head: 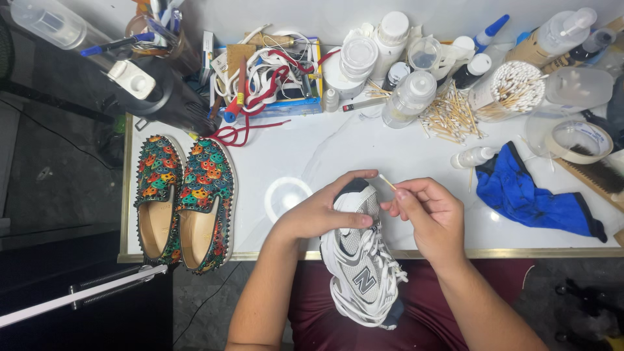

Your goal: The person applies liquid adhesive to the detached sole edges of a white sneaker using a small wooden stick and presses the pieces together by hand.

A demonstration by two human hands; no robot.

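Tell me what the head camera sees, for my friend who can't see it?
A left hand grips a white sneaker while the right hand holds a cotton swab over it. Colourful studded shoes sit on the white table.

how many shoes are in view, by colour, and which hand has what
White and grey sneaker: 1, gripped at the toe by the left hand
Multicoloured studded slip-ons: 2, side by side on the white table
Cotton swab: 1, pinched in the right hand
Total shoes: 3
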